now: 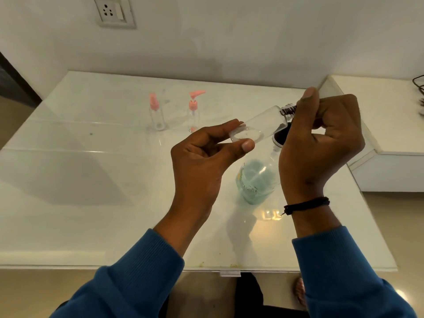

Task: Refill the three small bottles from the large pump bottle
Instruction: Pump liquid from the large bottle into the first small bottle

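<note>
My left hand (206, 154) pinches the base of a small clear bottle (259, 125), which lies tilted in the air with its neck up and to the right. At that neck my right hand (325, 134) curls its fingers around the dark threaded top; the cap itself is hidden. Below both hands stands the large clear bottle (257, 180) with pale green liquid, its dark top partly behind my right hand. Two more small clear bottles stand upright at the back: one with a pink spray cap (157, 113) and one with a pink pump (193, 113).
A white glossy table (91, 180) holds everything. A raised white shelf (378, 125) adjoins its right side, with a dark cable at the far right edge. A wall socket (114, 11) sits on the wall behind.
</note>
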{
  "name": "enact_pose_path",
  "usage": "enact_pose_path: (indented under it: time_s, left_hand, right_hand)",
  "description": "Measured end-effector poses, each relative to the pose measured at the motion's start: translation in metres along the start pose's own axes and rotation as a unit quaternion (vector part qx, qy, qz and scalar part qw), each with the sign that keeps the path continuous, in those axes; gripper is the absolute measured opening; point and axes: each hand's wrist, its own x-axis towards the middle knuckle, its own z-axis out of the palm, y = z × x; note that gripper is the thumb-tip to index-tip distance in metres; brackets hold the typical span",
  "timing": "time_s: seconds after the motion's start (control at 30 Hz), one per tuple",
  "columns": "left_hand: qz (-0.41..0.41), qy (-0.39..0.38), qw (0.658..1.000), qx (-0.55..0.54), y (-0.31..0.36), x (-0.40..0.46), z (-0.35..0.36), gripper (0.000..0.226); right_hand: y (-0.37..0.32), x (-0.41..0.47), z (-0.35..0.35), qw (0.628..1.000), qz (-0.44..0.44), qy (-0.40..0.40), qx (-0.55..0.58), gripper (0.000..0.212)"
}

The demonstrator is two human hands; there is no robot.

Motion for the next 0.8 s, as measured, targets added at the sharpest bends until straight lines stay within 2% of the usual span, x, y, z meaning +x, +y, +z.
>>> enact_pose_path:
  time_s: [0.13, 0.37, 0.53, 0.8]
  left_hand:
    - [-0.006, 0.006, 1.000, -0.005, -0.0012, -0.0003, -0.0004, 0.034]
    - [-0.003, 0.002, 1.000, -0.002, -0.0004, -0.0001, 0.0008, 0.034]
    - [-0.007, 0.005, 1.000, 0.004, -0.0009, -0.0008, 0.0000, 0.034]
    - [-0.004, 0.003, 1.000, 0.004, 0.0013, -0.0013, 0.0019, 0.037]
  right_hand:
    - [0.0025, -0.0058, -0.0006, 1.000, 0.018, 0.003, 0.022, 0.038]
    - [0.0034, -0.0022, 0.0003, 1.000, -0.007, 0.009, 0.002, 0.037]
    - [0.0052, -0.0071, 0.0004, 0.999, 0.017, 0.011, 0.027, 0.035]
    - [0.0026, -0.0037, 0.0006, 1.000, -0.010, 0.022, -0.007, 0.036]
